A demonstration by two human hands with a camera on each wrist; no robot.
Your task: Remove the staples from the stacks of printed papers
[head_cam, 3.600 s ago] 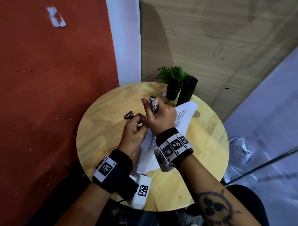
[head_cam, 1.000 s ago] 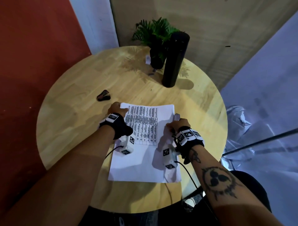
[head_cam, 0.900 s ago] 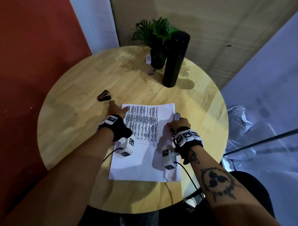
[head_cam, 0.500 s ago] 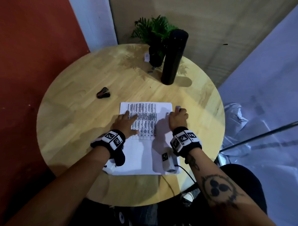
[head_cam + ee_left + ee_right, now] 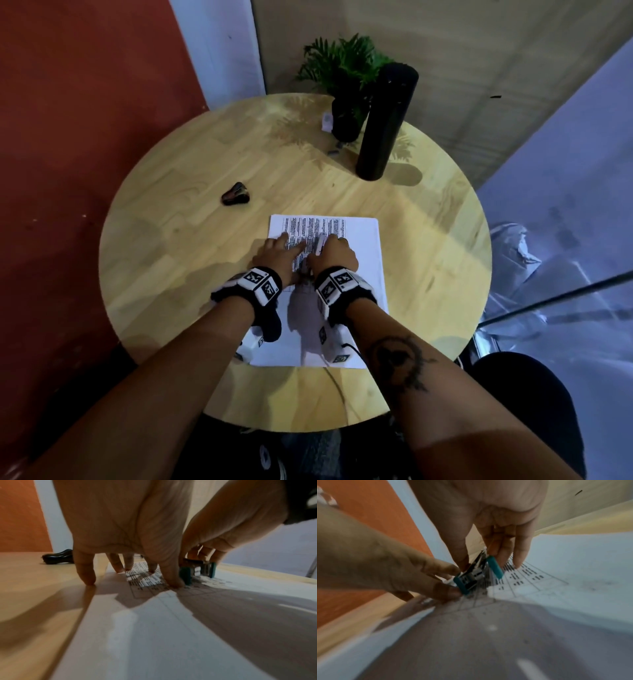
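Plainly, the job now is to seat the tool on a staple. The stack of printed papers [image 5: 356, 260] lies flat on the round wooden counter [image 5: 178, 240], toward its near edge. The left hand [image 5: 281, 255] presses spread, straight fingers on the printed table near the sheet's far left corner. The right hand [image 5: 334, 255] pinches a small teal-and-metal staple remover [image 5: 477, 574], its tip down on the page beside the left thumb. No staple is visible. I judge it best to keep the paper pinned close to the tool, slide the tip under low, and lever gently so the sheet does not tear. The print is too small to read; no brand shows.
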